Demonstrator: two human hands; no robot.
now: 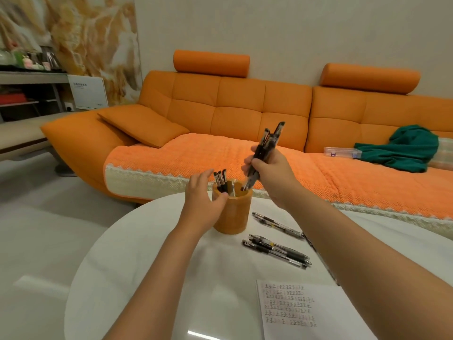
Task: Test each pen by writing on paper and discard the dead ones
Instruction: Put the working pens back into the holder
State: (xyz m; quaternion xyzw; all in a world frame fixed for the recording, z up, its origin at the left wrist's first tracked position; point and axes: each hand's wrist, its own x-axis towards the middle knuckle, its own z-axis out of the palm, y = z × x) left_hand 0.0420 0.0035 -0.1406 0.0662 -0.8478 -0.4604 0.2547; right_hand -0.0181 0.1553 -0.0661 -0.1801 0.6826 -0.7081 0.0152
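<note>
On the round white worktop [147,253], just in front of me, stands an orange pen holder [232,217], and both hands are busy at its mouth. The right hand [267,165] has its grip closed round a bundle of pens [266,148], fingers and thumb wrapped about the middle, the lower ends pointing down into the holder's opening and the upper ends slanting up toward the sofa [220,106]. I judge that a whole handful is being carried at once to save many small trips, though I cannot tell if it goes in or comes out. The left hand [201,192] is at the holder's left side with the grip open and relaxed, the thumb at the rim (probably to keep the holder from tipping while the bundle passes). A few pens [220,180] stand in the holder at its left side. More pens lie flat on the worktop to the right, in two separate groups: one group [278,225] close to the holder, another group [277,251] nearer to the person. Perhaps this keeps working and dead pens apart, but which is which I cannot say. The paper [306,312] lies nearest to the person, under the right forearm and within easy reach for writing, and already carries rows of small test marks.
</note>
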